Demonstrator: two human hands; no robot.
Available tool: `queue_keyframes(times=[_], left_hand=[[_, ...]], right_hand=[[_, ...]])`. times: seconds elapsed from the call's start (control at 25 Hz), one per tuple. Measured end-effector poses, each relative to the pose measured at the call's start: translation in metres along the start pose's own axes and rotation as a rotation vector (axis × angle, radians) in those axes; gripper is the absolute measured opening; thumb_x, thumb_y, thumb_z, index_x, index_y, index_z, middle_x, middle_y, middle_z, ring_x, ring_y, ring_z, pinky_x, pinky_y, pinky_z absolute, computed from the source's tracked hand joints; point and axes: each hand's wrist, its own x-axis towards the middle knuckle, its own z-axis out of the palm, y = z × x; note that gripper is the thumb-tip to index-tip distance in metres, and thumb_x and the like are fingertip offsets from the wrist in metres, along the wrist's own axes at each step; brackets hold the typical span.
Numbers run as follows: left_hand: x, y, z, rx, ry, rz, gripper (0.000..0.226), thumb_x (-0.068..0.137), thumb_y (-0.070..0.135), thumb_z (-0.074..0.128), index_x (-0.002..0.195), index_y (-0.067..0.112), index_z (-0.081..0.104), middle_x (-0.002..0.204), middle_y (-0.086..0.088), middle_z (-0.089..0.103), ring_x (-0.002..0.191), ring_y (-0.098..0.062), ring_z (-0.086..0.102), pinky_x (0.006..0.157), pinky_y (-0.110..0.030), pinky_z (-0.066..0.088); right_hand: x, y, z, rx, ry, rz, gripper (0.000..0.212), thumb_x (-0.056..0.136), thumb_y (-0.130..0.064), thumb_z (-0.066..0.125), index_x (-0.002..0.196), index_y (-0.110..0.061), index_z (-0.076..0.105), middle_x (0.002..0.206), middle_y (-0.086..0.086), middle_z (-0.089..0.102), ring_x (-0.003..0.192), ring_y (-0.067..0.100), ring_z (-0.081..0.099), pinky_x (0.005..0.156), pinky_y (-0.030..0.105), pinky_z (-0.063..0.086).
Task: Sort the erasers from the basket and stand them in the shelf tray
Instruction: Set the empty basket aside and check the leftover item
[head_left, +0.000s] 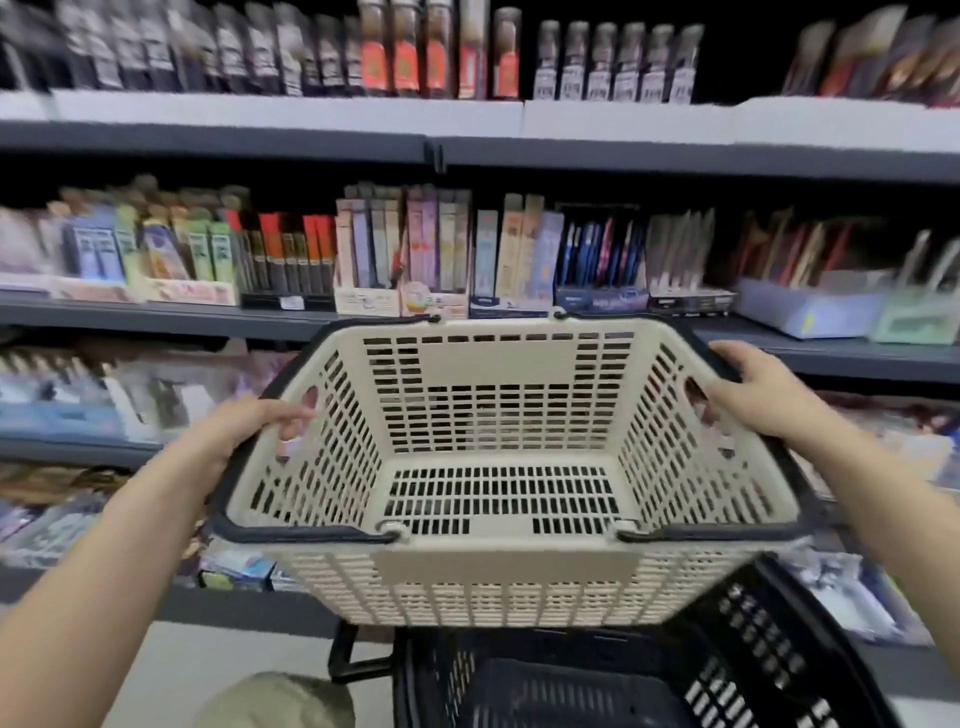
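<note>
Two hands on the empty beige basket (498, 358): left hand (249, 431) and right hand (753, 395) grip its side rims, fingers curled. I judge it light, rigid.

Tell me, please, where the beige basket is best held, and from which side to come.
Grip the two side rims of the beige basket, one hand from each side, as the left hand and right hand do. Each side wall has a hand hole under the rim, and the dark handles lie folded down.
</note>
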Motion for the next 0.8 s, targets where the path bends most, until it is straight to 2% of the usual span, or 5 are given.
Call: queue_keyframes(times=[0.12, 0.28, 0.44, 0.6, 0.8], left_hand=[[0.017, -0.035, -0.064, -0.033, 0.015, -0.108, 0.027, 0.073, 0.032, 0.074, 0.064, 0.008, 0.065, 0.054, -0.009, 0.059, 0.041, -0.022, 0.053, 0.041, -0.026, 0.047], [0.037, -0.093, -0.154, -0.1, 0.127, -0.093, 0.031, 0.091, 0.021, 0.058, 0.064, 0.007, 0.065, 0.05, -0.011, 0.058, 0.039, -0.021, 0.054, 0.044, -0.023, 0.046], [0.007, -0.154, -0.215, -0.289, 0.309, -0.153, 0.018, 0.091, 0.02, 0.056, 0.083, 0.008, 0.067, 0.057, -0.006, 0.068, 0.053, -0.022, 0.064, 0.055, -0.031, 0.051], [-0.056, -0.212, -0.225, -0.531, 0.376, -0.19, 0.016, 0.083, 0.025, 0.059, 0.085, 0.016, 0.073, 0.072, -0.001, 0.073, 0.058, -0.014, 0.067, 0.057, -0.029, 0.057], [-0.106, -0.296, -0.209, -0.732, 0.619, -0.245, 0.014, 0.09, 0.023, 0.052, 0.087, 0.016, 0.063, 0.08, -0.001, 0.069, 0.077, -0.014, 0.061, 0.066, -0.033, 0.051]], right_hand=[[0.002, -0.052, 0.034, 0.123, -0.06, -0.058, 0.042, 0.085, -0.016, 0.054, 0.126, -0.02, 0.05, 0.097, -0.006, 0.058, 0.069, 0.009, 0.059, 0.06, 0.022, 0.044], [0.005, -0.117, 0.082, 0.191, -0.2, -0.165, 0.047, 0.083, -0.019, 0.055, 0.129, -0.019, 0.048, 0.112, -0.002, 0.056, 0.091, 0.019, 0.061, 0.079, 0.033, 0.05], [0.003, -0.184, 0.147, 0.207, -0.321, -0.277, 0.016, 0.082, -0.012, 0.055, 0.094, -0.02, 0.062, 0.098, 0.01, 0.069, 0.086, 0.028, 0.066, 0.084, 0.048, 0.053], [-0.004, -0.237, 0.217, 0.069, -0.443, -0.414, 0.055, 0.081, -0.025, 0.06, 0.131, -0.008, 0.047, 0.132, 0.012, 0.054, 0.115, 0.027, 0.056, 0.097, 0.042, 0.046], [-0.036, -0.273, 0.297, 0.077, -0.543, -0.53, 0.053, 0.08, -0.029, 0.062, 0.128, -0.016, 0.044, 0.122, 0.006, 0.057, 0.108, 0.025, 0.056, 0.085, 0.031, 0.044]])
